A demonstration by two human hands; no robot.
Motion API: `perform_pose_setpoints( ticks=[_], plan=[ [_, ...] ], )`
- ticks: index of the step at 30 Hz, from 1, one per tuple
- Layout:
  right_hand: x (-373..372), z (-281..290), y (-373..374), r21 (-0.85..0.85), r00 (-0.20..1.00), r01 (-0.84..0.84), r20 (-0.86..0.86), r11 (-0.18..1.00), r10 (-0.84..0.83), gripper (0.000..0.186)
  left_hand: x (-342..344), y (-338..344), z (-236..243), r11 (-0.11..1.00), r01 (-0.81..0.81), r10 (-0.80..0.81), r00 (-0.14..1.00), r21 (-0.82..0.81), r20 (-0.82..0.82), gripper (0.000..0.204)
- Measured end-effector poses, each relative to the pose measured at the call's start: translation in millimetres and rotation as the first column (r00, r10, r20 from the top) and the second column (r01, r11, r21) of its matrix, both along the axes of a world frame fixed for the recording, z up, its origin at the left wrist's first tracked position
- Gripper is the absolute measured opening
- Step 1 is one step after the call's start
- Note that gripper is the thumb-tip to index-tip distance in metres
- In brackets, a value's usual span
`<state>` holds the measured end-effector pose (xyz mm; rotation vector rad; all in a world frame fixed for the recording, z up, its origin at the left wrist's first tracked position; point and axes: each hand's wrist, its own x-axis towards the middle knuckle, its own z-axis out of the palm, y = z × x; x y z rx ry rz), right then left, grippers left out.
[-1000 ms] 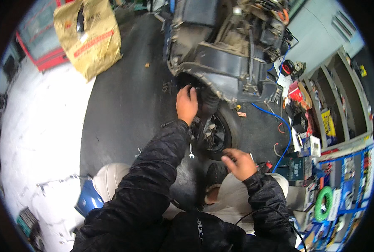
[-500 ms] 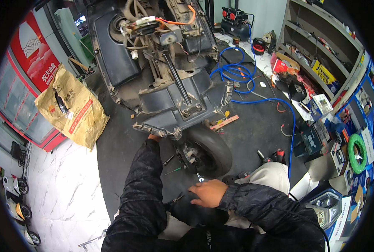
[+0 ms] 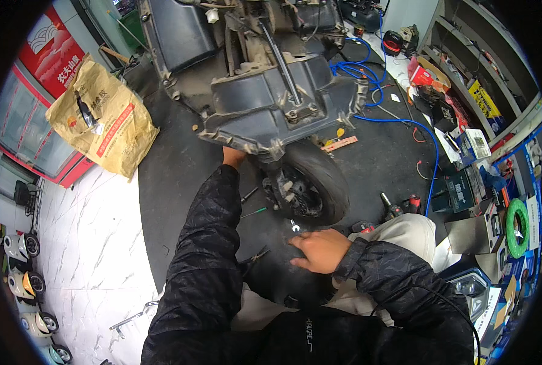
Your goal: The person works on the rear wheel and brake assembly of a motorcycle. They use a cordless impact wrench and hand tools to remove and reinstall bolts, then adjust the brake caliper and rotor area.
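My left hand (image 3: 233, 157) reaches beneath the dark front plastic panel (image 3: 265, 109) of a partly stripped scooter, beside its front wheel (image 3: 328, 188); its fingers are hidden. My right hand (image 3: 319, 249) hovers below the tyre with fingers apart and nothing in them, near a silver wrench (image 3: 294, 227). A thin green screwdriver (image 3: 255, 211), a dark bar (image 3: 249, 194) and pliers (image 3: 255, 258) lie on the black floor just left of the wheel and hand.
A yellow paper sack (image 3: 100, 125) leans by a red display fridge (image 3: 27, 121). Small scooters (image 3: 24, 283) line the left edge. At right are a coiled blue hose (image 3: 374, 76), power tools (image 3: 414, 205), grey shelving (image 3: 483, 79), boxes (image 3: 471, 146) and a green ring (image 3: 517, 228).
Over the last second my left hand has gone under the panel and my right hand has moved leftward toward the wrench. The head view has shifted, showing the scooter differently.
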<state>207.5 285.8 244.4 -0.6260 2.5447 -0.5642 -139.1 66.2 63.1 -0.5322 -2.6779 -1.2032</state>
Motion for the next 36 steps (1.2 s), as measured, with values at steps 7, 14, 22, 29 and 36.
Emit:
perform_pose_setpoints(
  ticks=[7,14,22,29,36],
  plan=[
    [-1.7,-12.0,-7.0,0.007,1.000,0.001,-0.001,1.000,-0.001,0.051,-3.2,-7.1,0.7,0.993,-0.069,0.037,0.951,-0.091,-0.307,0.025],
    [-0.7,-12.8,-7.9,0.049,1.000,0.001,-0.013,0.999,0.000,0.049,45.2,3.9,33.4,0.946,-0.061,0.176,0.921,0.318,-0.348,0.019],
    [1.8,-13.1,-5.4,0.031,0.999,0.007,-0.038,0.999,-0.006,0.052,71.3,-12.0,60.0,0.951,-0.151,0.226,0.934,0.269,-0.277,0.019],
    [5.7,-10.7,-1.0,0.032,1.000,0.011,-0.022,0.999,-0.010,0.051,88.6,-23.1,71.4,0.959,-0.163,0.233,0.920,0.233,-0.315,0.018],
    [9.9,-7.1,5.8,0.041,0.999,0.028,-0.039,0.999,-0.026,0.051,91.7,-48.8,84.4,0.973,-0.104,0.145,0.971,0.208,-0.190,0.021]
  ],
)
